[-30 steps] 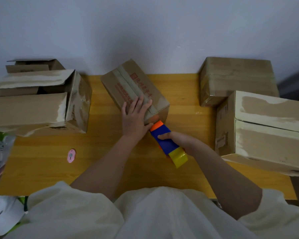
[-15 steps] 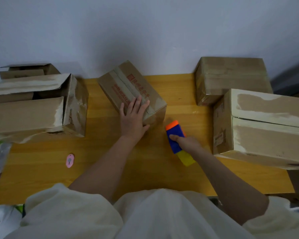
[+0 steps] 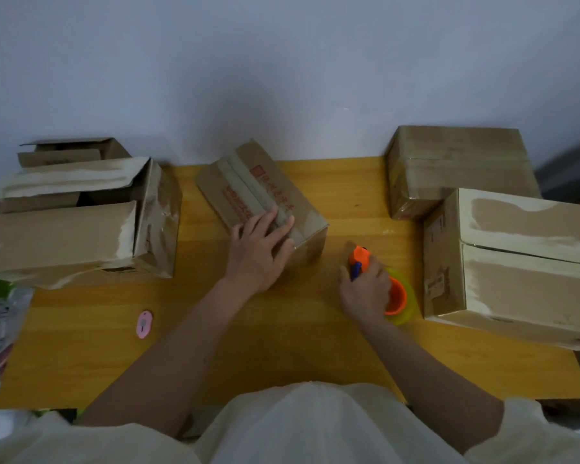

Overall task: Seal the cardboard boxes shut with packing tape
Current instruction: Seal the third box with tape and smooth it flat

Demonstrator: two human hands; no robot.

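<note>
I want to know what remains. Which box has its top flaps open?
The large box at the left edge: one top flap stands lifted, showing a dark gap. The middle box under the left hand is closed.

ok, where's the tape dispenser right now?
Head view, right of centre: the tape dispenser sits on the table under the right hand, between the small centre box and the big right box.
</note>
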